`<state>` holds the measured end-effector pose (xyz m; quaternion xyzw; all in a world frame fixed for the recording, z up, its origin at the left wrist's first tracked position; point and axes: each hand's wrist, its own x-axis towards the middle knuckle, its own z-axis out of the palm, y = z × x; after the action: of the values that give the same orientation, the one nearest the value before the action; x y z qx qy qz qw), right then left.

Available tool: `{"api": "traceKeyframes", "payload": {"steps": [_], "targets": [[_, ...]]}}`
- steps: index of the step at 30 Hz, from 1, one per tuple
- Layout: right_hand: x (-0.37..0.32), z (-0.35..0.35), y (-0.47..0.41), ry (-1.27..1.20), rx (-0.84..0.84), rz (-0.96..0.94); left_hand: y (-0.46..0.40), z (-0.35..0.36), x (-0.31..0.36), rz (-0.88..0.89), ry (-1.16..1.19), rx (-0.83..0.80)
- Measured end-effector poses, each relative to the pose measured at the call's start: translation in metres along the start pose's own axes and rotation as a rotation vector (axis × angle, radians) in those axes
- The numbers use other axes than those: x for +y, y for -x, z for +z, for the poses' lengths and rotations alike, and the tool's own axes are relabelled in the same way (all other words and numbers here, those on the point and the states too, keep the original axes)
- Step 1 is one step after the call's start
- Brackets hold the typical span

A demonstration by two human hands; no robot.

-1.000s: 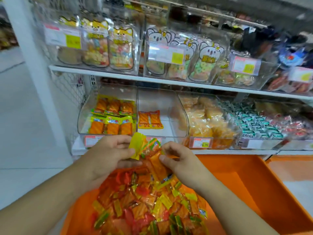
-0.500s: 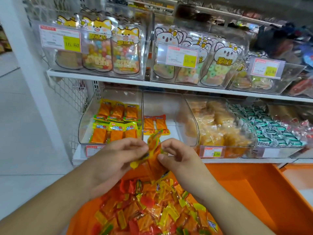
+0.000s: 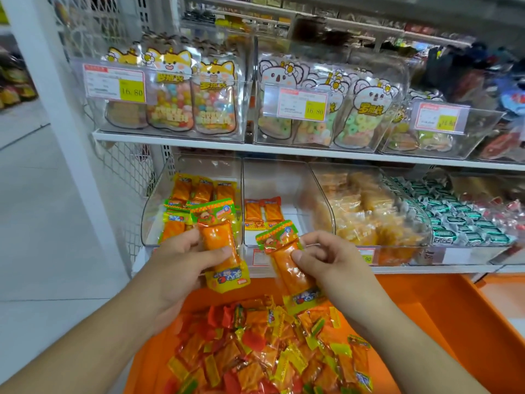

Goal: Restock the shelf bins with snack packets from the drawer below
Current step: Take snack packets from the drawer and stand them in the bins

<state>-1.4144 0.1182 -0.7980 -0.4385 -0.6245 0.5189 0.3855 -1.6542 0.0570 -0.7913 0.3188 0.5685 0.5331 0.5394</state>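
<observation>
My left hand (image 3: 181,265) grips an orange snack packet with a yellow-green top (image 3: 218,240), held upright in front of the leftmost clear bin (image 3: 150,211), which holds several like packets. My right hand (image 3: 326,260) pinches a second orange packet (image 3: 287,263) before the middle bin (image 3: 289,183); two red-topped packets (image 3: 262,213) lie inside it. Below my hands the orange drawer (image 3: 443,317) holds a heap of loose orange, red and yellow packets (image 3: 264,348).
Bins to the right hold pale yellow snacks (image 3: 366,211) and green-wrapped sweets (image 3: 466,220). The upper shelf (image 3: 284,149) carries clear boxes of animal-print candy bags with price tags. A white upright post (image 3: 68,132) and tiled floor lie at left.
Both hands had been together on one bunch of packets above the drawer; they have separated and risen toward the bins, each now holding its own packet.
</observation>
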Motion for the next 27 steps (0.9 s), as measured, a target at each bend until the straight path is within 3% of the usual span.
{"api": "traceKeyframes", "payload": {"steps": [12,18,23,27], "targets": [[0.003,0.026,0.004,-0.067,0.059,-0.044,0.014,0.025,-0.015,-0.009,-0.053,-0.196],[0.008,0.04,0.001,0.033,0.082,-0.019,0.012,0.024,-0.02,0.029,-0.094,-0.122],[0.003,0.039,0.005,-0.156,-0.091,0.208,0.01,0.02,-0.013,0.034,0.1,-0.038],[-0.001,0.041,0.009,-0.298,-0.18,0.219,0.011,0.019,-0.01,0.02,0.184,-0.042]]}}
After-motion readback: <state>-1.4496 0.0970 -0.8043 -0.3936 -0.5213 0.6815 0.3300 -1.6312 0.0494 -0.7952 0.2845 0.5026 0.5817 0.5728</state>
